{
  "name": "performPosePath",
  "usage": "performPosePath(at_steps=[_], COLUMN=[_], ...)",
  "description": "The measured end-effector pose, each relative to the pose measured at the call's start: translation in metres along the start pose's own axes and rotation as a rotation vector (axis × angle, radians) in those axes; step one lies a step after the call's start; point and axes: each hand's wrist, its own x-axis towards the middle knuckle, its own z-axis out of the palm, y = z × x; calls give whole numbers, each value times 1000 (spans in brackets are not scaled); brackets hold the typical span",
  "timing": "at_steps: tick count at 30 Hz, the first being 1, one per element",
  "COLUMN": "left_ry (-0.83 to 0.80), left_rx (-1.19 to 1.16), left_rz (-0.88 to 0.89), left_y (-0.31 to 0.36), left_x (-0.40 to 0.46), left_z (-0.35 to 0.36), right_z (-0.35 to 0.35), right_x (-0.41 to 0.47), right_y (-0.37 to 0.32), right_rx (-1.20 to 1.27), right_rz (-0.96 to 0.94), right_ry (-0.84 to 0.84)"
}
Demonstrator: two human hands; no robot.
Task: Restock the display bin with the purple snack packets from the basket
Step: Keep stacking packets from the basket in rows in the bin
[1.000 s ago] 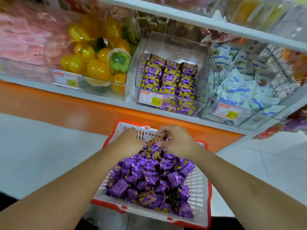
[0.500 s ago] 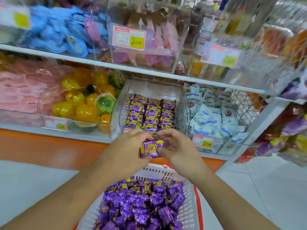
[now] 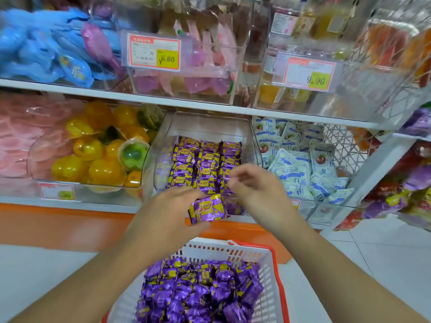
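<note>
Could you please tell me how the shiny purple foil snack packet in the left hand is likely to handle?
The shiny purple foil snack packet looks glossy, so probably slippery. The left hand holds it alone, suggesting it is light. Its wrapper looks crinkled, so it likely gives under pressure rather than staying stiff.

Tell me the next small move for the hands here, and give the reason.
Probably carry the purple packets that the left hand holds forward into the clear display bin and set them on the front row. The packets hover just short of the bin's front edge, the bin is only partly filled, and the right hand, blurred and apparently holding nothing, is already over the stacked packets.
</note>
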Motion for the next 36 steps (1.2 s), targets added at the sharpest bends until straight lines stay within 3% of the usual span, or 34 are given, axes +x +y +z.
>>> performPosePath(at_steps=[3,10,15,21,31,36], left_ry=[-2,-1,1,-23,-69,65], left_rx=[-3,93,224,321,211,142], left_rz=[-45,-17,70,102,29,35], left_y=[0,-10,-32,-37,-39,-45], left_x=[23,135,199,217,203,195], left_z=[-2,29,72,102,102,100], right_z=[-29,-27,-23,-20,-21,-21], right_x=[28,66,64,63,61,60], right_y=[-5,47,50,50,48,49], right_rx=[-226,-743,-734,-759,-743,-751], right_rz=[-176,-161,-199,-216,-222,-221], right_ry=[205,-38,30,38,20,11])
